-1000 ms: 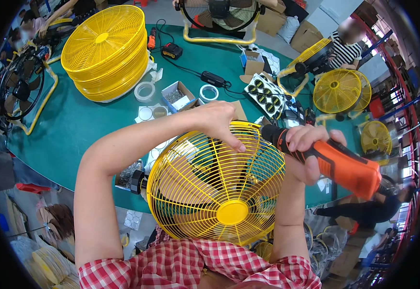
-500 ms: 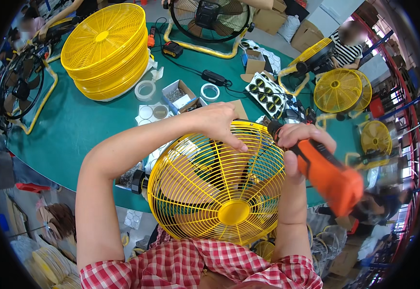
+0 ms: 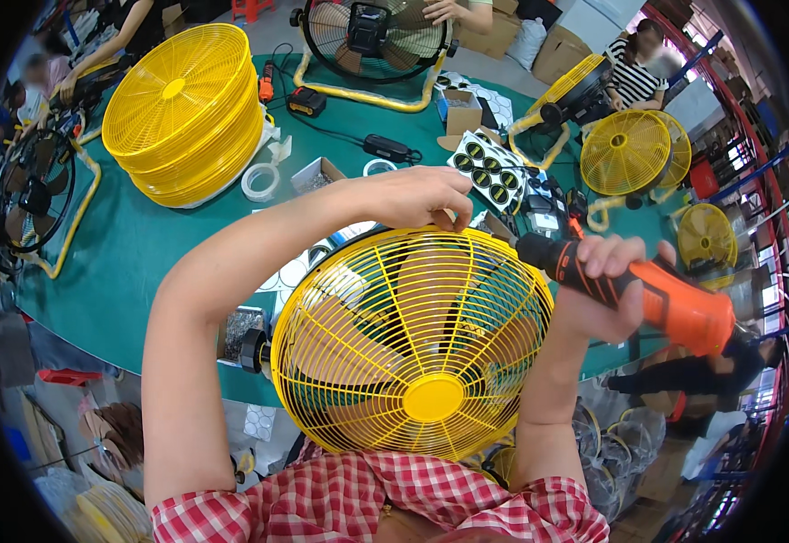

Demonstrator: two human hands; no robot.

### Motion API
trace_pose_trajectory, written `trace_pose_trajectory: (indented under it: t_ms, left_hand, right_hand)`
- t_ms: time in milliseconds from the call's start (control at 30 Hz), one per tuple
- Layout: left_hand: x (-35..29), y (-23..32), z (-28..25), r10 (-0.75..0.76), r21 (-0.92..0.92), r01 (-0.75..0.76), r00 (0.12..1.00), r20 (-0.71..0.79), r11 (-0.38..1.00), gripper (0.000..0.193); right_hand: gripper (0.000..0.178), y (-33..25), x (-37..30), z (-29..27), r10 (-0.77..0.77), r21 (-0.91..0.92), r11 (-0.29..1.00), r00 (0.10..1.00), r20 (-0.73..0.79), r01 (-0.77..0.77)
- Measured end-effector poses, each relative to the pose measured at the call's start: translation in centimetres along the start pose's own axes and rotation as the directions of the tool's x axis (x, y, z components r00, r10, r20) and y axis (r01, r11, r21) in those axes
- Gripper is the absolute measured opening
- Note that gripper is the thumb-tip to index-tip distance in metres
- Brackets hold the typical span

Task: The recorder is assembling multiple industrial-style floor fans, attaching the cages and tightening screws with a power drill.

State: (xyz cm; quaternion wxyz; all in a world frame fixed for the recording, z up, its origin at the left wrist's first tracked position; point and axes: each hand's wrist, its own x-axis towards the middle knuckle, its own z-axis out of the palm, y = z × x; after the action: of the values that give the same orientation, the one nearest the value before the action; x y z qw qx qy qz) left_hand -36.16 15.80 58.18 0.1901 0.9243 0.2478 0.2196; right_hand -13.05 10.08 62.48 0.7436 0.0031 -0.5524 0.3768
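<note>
A round fan with a yellow wire guard (image 3: 435, 398) stands tilted before me, its blades showing through the wires. My left hand (image 3: 421, 197) is at the guard's far rim, fingers curled down and closed; whatever they pinch there is hidden. In my right hand (image 3: 607, 281) is an orange and black power screwdriver (image 3: 684, 312). Its black nose points left, toward the rim at the fan's upper right, and appears apart from it. A black knob (image 3: 254, 351) sticks out from the fan's left side.
On the green table (image 3: 168, 271) stand a tall stack of yellow guards (image 3: 186, 118), a tape roll (image 3: 260, 183), a sheet of round black labels (image 3: 487, 172) and a battery pack (image 3: 307, 101). Beyond is another fan (image 3: 372, 36) with a person's hand (image 3: 444, 11). A striped-shirted person (image 3: 639, 81) works far right.
My right hand has drawn the screwdriver right, away from the rim. The left hand's fingers, spread over the guard before, are now curled in at the rim. The view has shifted slightly.
</note>
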Motion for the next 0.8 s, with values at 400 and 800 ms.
trace_pose_trajectory:
  t_ms: [400,800]
  left_hand:
    - [2.0,1.5,-0.2,0.004,0.226,-0.046,0.983,0.182,0.973,0.009]
    - [2.1,1.1,-0.6,-0.039,0.230,-0.017,0.971,0.236,0.973,0.008]
  right_hand:
    - [0.054,-3.9,-0.4,-1.5,0.032,0.057,0.998,0.997,-0.064,-0.028]
    - [0.055,-6.3,-0.8,-1.8,0.033,0.054,0.998,0.994,-0.104,-0.027]
